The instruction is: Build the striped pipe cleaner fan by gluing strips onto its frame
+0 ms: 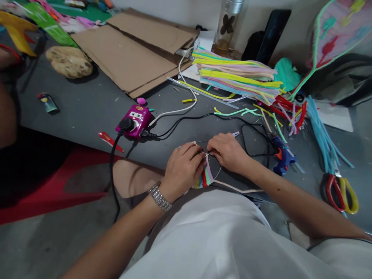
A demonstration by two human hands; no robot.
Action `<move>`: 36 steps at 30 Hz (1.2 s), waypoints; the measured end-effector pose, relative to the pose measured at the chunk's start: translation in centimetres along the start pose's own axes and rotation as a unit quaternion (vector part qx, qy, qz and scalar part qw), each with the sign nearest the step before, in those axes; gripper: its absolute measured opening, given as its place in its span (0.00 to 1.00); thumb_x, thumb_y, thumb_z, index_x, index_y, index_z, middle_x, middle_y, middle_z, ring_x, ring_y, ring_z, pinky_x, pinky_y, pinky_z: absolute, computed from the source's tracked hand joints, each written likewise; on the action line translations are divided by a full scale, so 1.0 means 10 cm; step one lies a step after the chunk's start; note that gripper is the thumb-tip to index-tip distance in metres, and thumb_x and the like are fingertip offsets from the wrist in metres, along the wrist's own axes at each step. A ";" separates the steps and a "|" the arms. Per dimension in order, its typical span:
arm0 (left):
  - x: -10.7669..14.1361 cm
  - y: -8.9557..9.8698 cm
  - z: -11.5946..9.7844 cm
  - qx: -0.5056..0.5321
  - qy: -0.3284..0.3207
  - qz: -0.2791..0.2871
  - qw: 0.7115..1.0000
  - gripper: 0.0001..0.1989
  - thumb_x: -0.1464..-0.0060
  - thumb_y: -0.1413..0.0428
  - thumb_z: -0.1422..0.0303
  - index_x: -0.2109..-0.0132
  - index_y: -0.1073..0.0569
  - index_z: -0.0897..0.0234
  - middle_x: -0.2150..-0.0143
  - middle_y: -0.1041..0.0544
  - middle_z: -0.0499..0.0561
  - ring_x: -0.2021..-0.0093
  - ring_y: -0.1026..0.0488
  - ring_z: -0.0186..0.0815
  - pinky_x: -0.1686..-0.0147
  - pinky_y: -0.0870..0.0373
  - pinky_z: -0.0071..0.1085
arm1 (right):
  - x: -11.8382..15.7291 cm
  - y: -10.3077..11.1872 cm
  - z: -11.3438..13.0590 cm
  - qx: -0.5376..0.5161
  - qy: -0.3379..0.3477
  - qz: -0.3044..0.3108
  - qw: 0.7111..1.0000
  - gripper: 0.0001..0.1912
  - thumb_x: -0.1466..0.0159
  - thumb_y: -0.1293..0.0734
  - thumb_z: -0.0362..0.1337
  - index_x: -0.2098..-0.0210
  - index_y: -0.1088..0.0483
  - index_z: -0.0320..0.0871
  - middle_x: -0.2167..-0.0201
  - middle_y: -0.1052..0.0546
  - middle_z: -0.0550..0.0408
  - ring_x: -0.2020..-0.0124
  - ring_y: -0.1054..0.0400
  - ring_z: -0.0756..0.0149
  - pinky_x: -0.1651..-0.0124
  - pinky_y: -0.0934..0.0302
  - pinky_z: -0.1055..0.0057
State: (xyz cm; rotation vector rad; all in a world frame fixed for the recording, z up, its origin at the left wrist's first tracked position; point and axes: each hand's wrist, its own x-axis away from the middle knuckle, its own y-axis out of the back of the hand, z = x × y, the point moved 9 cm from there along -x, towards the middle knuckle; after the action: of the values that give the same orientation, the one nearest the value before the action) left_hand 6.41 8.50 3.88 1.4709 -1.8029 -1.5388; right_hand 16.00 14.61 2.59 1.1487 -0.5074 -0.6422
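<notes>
**Striped fuzzy piece pinned under left hand, right hand at its edge**

Bench position: the striped piece [207, 176] is at the near edge of the grey table [95, 104], just in front of the person's white shirt [203, 232]. Stripes seen: purple, red, yellow, blue-green.

Left hand [184, 166]: palm down over the piece, fingers curled, holding it; most of the work is covered. Right hand [228, 151]: thumb and fingertips drawn together in a pinch, close to the left fingertips. A thin pale strand shows between them; whether both hands grip it, I cannot tell.

Key relation: the visible part of the piece lies to the right of the left fingers and to the left of the right hand, a little nearer the body than the pinch. Its stripes run roughly away from the body, leaning slightly. Full long axis not determinable, the left hand hides it. The left hand is the nearer, in contact; the right is just beside. A thin wire [218, 173] bows out from the piece below the right hand.

Surroundings: blue glue gun [285, 157] right of the right hand, scissors [340, 192] farther right; purple power socket [135, 122] left of both hands.
</notes>
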 end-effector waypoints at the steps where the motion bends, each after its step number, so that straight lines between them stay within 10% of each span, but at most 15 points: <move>1: 0.01 0.01 -0.02 -0.007 -0.010 -0.003 1.000 0.11 0.33 0.44 0.68 0.49 0.20 0.65 0.48 0.19 0.58 0.42 0.27 0.49 0.51 0.28 0.46 | 0.00 0.00 0.00 -0.002 0.001 -0.001 1.000 0.06 0.32 0.36 0.29 0.62 0.26 0.41 0.65 0.22 0.50 0.61 0.35 0.58 0.60 0.57 0.64; 12: 0.12 -0.02 -0.09 -0.035 -0.031 0.018 0.999 0.14 0.30 0.47 0.68 0.43 0.23 0.66 0.42 0.20 0.59 0.37 0.27 0.51 0.47 0.29 0.47 | -0.30 0.12 0.03 -0.003 0.013 0.037 0.999 0.06 0.32 0.35 0.30 0.60 0.25 0.41 0.62 0.21 0.50 0.58 0.33 0.59 0.58 0.54 0.65; 26: 0.14 -0.04 -0.08 -0.030 -0.056 0.007 0.998 0.16 0.32 0.48 0.70 0.41 0.24 0.67 0.40 0.21 0.62 0.40 0.24 0.50 0.45 0.27 0.48 | -0.51 -0.06 0.38 0.166 0.293 0.016 0.942 0.11 0.26 0.38 0.33 0.63 0.25 0.40 0.65 0.24 0.49 0.62 0.40 0.58 0.61 0.55 0.62; 36: 0.13 -0.05 -0.04 -0.012 -0.066 0.010 0.998 0.17 0.33 0.48 0.71 0.41 0.24 0.67 0.40 0.21 0.61 0.42 0.23 0.49 0.46 0.26 0.47 | -0.50 -0.06 0.44 0.191 0.321 0.020 0.927 0.11 0.26 0.39 0.33 0.61 0.26 0.41 0.65 0.25 0.49 0.61 0.40 0.57 0.60 0.54 0.63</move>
State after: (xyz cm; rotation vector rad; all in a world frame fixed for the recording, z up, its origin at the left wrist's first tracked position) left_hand 6.41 7.21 3.16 1.3647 -1.8598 -1.6779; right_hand 9.33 14.97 3.25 1.6240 -0.0866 -0.0990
